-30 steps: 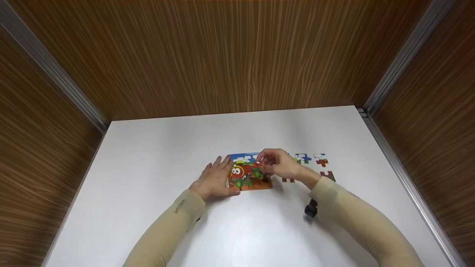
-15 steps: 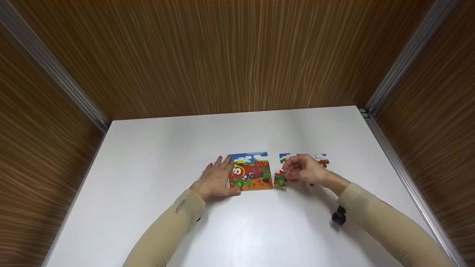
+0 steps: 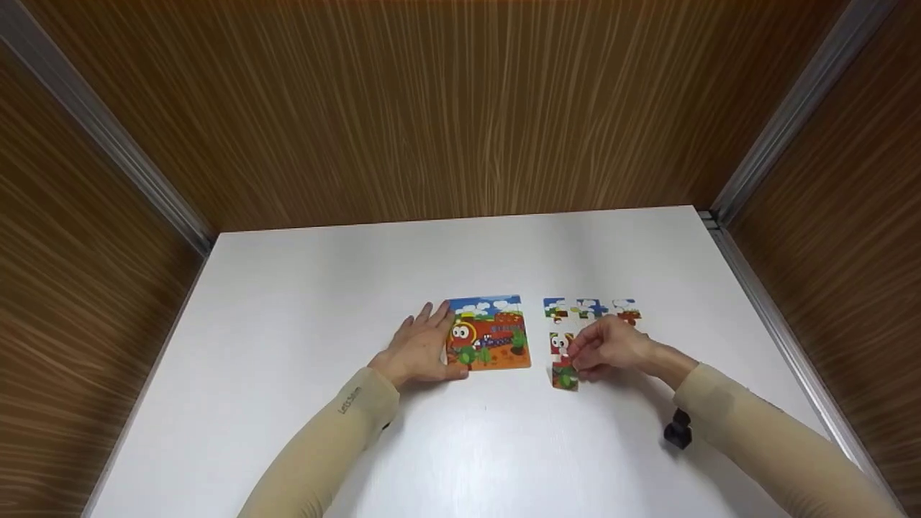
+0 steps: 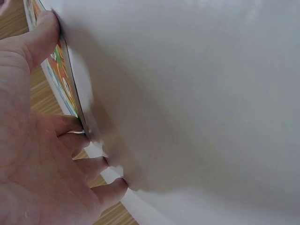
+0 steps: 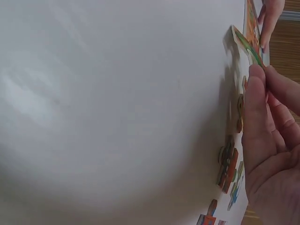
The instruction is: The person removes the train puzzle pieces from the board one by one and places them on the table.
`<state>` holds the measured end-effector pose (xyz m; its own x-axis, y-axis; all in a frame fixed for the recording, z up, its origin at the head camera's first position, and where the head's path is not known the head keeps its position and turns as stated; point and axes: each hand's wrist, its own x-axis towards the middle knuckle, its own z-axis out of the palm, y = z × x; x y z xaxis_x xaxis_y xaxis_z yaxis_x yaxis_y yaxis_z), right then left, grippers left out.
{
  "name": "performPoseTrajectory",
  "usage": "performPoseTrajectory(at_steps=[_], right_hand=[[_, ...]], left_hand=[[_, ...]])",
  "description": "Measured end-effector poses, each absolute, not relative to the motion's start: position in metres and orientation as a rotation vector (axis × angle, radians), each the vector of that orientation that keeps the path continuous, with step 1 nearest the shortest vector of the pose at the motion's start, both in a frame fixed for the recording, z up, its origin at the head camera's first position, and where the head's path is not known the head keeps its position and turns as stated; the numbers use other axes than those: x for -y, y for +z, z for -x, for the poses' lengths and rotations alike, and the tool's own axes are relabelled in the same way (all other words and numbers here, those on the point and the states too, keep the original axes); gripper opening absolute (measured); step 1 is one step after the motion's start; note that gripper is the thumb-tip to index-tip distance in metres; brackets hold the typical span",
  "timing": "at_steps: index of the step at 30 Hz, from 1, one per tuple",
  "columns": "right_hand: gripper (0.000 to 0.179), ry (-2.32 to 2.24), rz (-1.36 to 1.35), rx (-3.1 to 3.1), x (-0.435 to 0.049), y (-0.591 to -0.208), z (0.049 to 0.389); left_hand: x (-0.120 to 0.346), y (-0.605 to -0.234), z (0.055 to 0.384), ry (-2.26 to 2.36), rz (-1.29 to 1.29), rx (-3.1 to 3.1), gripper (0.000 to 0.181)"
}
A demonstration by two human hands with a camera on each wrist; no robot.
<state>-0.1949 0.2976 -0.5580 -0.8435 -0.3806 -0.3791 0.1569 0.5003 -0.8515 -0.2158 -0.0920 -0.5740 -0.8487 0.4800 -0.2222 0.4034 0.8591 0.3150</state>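
Note:
My right hand (image 3: 611,347) pinches a puzzle piece (image 3: 565,377) between thumb and fingertips. The piece has green and red printing and sits at the lower left of the group of loose pieces. In the right wrist view that puzzle piece (image 5: 246,43) is tilted, its free end raised above its shadow. My left hand (image 3: 416,347) lies with fingers spread at the left edge of a square train puzzle picture (image 3: 496,334), thumb at its lower left corner. From the left wrist view, the thumb (image 4: 44,35) and fingertips lie along the picture's edge.
Loose pieces lie right of the picture: a sky piece (image 3: 554,307), a blue piece (image 3: 588,308), a cloud piece (image 3: 626,309) and one with white eyes (image 3: 560,342). My right hand covers others. Wood-grain panels (image 3: 460,108) enclose the white table (image 3: 324,288).
My right hand has moved from over the train picture to the right and down to the loose pieces, carrying the puzzle piece. My left hand has stayed in place.

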Motion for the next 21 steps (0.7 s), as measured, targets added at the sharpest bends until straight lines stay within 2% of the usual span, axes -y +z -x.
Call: performPoseTrajectory(at_steps=[21], right_hand=[[0.006,-1.151,0.214,-2.415,-0.2920,-0.5609,0.1896]], left_hand=[[0.0922,-0.5747,0.2166,0.380,-0.632,-2.728,0.125]])
